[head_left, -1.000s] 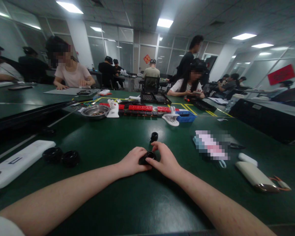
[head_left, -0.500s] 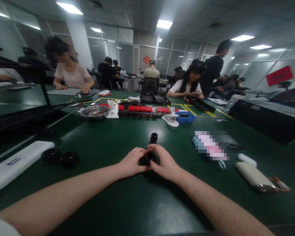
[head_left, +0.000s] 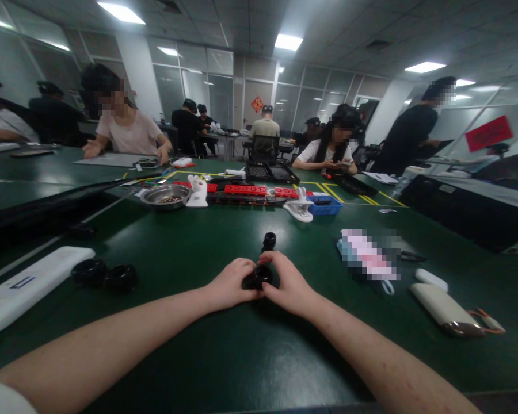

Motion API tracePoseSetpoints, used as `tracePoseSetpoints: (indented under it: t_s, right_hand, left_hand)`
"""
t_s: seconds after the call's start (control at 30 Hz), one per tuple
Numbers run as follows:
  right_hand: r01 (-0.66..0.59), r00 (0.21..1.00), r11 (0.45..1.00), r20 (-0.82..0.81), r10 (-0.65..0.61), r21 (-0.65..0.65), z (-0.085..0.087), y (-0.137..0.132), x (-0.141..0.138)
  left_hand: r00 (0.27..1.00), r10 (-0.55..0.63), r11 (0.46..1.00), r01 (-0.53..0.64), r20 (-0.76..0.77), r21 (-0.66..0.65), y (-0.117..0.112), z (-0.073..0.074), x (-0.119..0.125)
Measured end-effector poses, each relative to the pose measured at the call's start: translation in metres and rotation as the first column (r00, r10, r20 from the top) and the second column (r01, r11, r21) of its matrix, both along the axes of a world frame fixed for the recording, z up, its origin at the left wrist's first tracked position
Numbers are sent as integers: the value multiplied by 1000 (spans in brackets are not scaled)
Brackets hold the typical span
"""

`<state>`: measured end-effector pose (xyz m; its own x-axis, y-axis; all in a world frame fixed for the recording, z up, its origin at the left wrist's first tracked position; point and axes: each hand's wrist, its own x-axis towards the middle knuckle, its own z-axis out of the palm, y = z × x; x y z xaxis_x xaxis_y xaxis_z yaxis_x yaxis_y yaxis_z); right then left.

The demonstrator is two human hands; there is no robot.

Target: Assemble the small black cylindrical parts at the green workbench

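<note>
My left hand (head_left: 233, 280) and my right hand (head_left: 289, 284) meet around a black, glossy, round hollow part (head_left: 263, 276) low over the table. The left thumb and fingers curve about its left side, while the right thumb and forefinger close on its right. Just beyond the fingertips stands a smaller black cylindrical piece (head_left: 269, 239) with an open top; its lower end is partly hidden. Two more black round parts, a left one (head_left: 87, 272) and a right one (head_left: 121, 279), lie side by side left of my left forearm.
On the green table (head_left: 176, 356) are a white elongated device (head_left: 37, 290), a metal bowl (head_left: 166, 196), red strips (head_left: 246, 190), white stands (head_left: 197, 192) and a blue bin (head_left: 327, 206). A beige power bank (head_left: 444, 307) lies right. Co-workers sit across the table.
My hands keep nearly the same place around the black round part. A standing person in the background has moved right, and the person seated at the left has raised their hands slightly.
</note>
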<state>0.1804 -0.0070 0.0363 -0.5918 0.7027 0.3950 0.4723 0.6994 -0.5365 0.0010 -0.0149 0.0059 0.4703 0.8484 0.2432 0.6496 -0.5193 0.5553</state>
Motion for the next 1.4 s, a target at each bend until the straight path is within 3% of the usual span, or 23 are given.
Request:
tracePoseSetpoints:
  t_s: [0.1, 0.27, 0.37, 0.63, 0.87, 1.0, 1.13, 1.33, 1.4]
  right_hand:
    - [-27, 999, 1000, 18, 26, 17, 0, 0, 1]
    - [123, 991, 992, 45, -124, 20, 0, 1, -1]
    - [148, 987, 988, 57, -150, 34, 0, 2, -2]
    - [-35, 998, 998, 60, 32, 48, -3, 1, 1]
    - [132, 989, 991, 60, -133, 15, -1, 3, -1]
    - [3, 1000, 999, 31, -1, -54, 0, 1, 0]
    - [-122, 992, 992, 44, 122, -11, 3, -1, 1]
    - [73, 997, 997, 1, -73, 35, 1, 1, -1]
    - [74, 997, 997, -15, -74, 19, 0, 1, 0]
  left_hand:
    - [1000, 0, 1000, 0, -7, -1, 1, -2, -1]
    - [1000, -16, 1000, 16, -10, 3, 0, 2, 0]
    - [1000, -8, 1000, 8, -9, 4, -1, 3, 1]
    - [1000, -2, 1000, 2, -10, 2, 2, -3, -1]
    - [1000, -4, 1000, 4, -15, 11, -1, 3, 0]
    - [1000, -7, 1000, 8, -21, 15, 1, 0, -1]
    - [1000, 5, 1000, -5, -28, -3, 2, -4, -2]
    - [999, -21, 1000, 22, -24, 13, 0, 1, -1]
    - [1000, -20, 1000, 20, -19, 20, 1, -1, -1]
